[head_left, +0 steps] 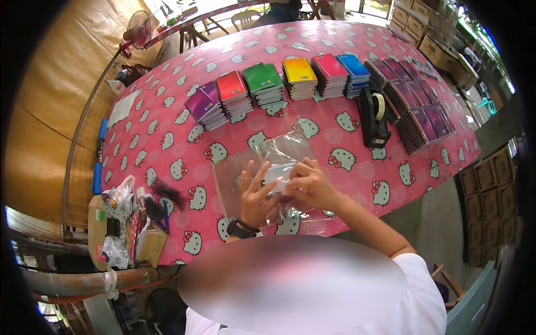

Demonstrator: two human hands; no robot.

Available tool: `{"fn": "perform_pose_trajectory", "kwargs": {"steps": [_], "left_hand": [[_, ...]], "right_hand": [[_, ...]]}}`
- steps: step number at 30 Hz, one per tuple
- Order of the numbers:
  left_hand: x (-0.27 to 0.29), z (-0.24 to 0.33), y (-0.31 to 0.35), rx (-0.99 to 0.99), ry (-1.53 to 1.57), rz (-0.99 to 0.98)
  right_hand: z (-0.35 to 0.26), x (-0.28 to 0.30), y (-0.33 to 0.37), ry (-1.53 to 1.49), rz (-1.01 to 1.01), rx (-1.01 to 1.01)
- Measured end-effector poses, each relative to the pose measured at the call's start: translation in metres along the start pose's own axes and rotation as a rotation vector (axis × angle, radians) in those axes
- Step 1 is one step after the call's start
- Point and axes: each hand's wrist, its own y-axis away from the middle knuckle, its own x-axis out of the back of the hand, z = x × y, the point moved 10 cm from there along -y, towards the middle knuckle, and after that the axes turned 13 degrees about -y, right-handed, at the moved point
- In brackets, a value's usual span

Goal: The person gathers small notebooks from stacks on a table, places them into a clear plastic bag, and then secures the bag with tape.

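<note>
We see a thin white rectangular bundle (276, 175) lying inside a clear, crinkled plastic bag (287, 146), near the front edge of a table with a pink cat-print cover (335, 134). The left hand (257, 190) rests on the bag with fingers spread; the right hand (308, 183) bends its fingers together over the bundle's right end, and we cannot tell what they pinch. Beyond, we find notebook stacks in six cover colours (261, 78), a black tape dispenser (373, 120) carrying a pale roll (379, 106), and a block of dark purple notebooks (422, 120). The fingers partly hide the bundle. At left, a cluttered heap (120, 218) is hard to make out; at right, brown cartons (487, 192) conceal their contents.
</note>
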Motion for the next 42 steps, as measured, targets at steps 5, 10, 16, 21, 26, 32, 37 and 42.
{"fn": "perform_pose_trajectory", "kwargs": {"steps": [5, 10, 16, 21, 26, 32, 37, 42], "left_hand": [[-0.008, -0.005, -0.005, 0.066, 0.244, -0.022], [0.01, -0.011, -0.015, 0.244, 0.277, 0.082], [-0.014, -0.021, -0.024, 0.224, 0.395, -0.18], [-0.004, -0.002, -0.019, -0.016, 0.157, -0.042], [0.005, 0.0, 0.003, 0.155, 0.13, 0.211], [0.003, -0.03, 0.006, 0.67, 0.595, 0.383], [0.03, 0.004, 0.0, 0.265, 0.032, 0.345], [-0.019, 0.048, 0.017, 0.12, -0.397, -0.065]], "right_hand": [[0.085, 0.033, -0.003, -0.514, 0.351, -0.371], [0.123, -0.032, 0.009, -0.662, 0.054, -0.704], [0.027, -0.003, -0.006, -0.123, 0.018, -0.016], [0.019, 0.012, 0.0, -0.323, 0.023, -0.039], [0.019, -0.004, 0.009, -0.004, -0.015, 0.062], [0.044, -0.01, -0.011, 0.016, -0.032, -0.28], [0.089, -0.026, -0.03, -0.282, -0.119, -0.546], [0.105, -0.031, -0.03, -0.306, -0.164, -0.583]]}}
